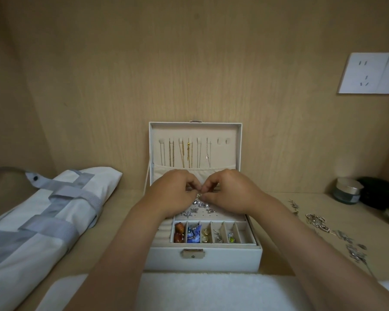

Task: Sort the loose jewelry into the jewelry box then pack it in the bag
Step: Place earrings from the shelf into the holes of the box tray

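A white jewelry box point(202, 261) stands open in the middle of the desk, its lid point(238, 149) upright with several chains hanging inside. My left hand point(173, 194) and my right hand point(229, 191) meet over the back earring panel. Both pinch a small silver earring point(198, 195) between their fingertips. Several silver and pearl earrings point(200, 207) sit on the panel. The front compartments hold amber beads point(179, 232), a blue piece point(194, 233), gold rings point(205, 235) and a green stone point(231, 239). Loose silver jewelry point(319, 223) lies on the desk to the right.
A white and grey cloth bag point(43, 221) lies flat on the left. A small glass jar point(347, 190) and a dark object point(380, 194) stand at the back right. A white towel point(211, 290) covers the near edge. A wall socket point(368, 74) is up on the right.
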